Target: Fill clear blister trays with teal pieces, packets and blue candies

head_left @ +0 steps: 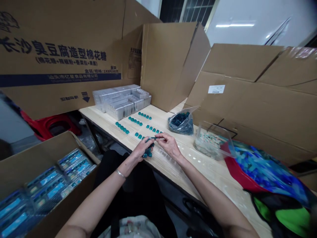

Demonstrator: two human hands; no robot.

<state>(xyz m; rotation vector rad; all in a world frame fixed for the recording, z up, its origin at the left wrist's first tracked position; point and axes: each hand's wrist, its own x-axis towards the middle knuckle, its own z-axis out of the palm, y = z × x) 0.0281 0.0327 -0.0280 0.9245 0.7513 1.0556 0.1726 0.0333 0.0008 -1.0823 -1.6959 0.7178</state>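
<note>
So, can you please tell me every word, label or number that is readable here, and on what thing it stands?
"长沙臭豆腐造型棉花糖": large print on the cardboard carton.
Smaller lines below it on that carton: too small to read surely.
White label on the right carton: too small.
Blue packs in the open box: too blurred.

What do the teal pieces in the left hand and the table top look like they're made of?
The teal pieces in the left hand look like glossy, translucent plastic or gel, judging by their shine, though they're too small to be sure. The table top looks like pale wood or wood-look laminate, with light grain and a slight sheen.
</note>
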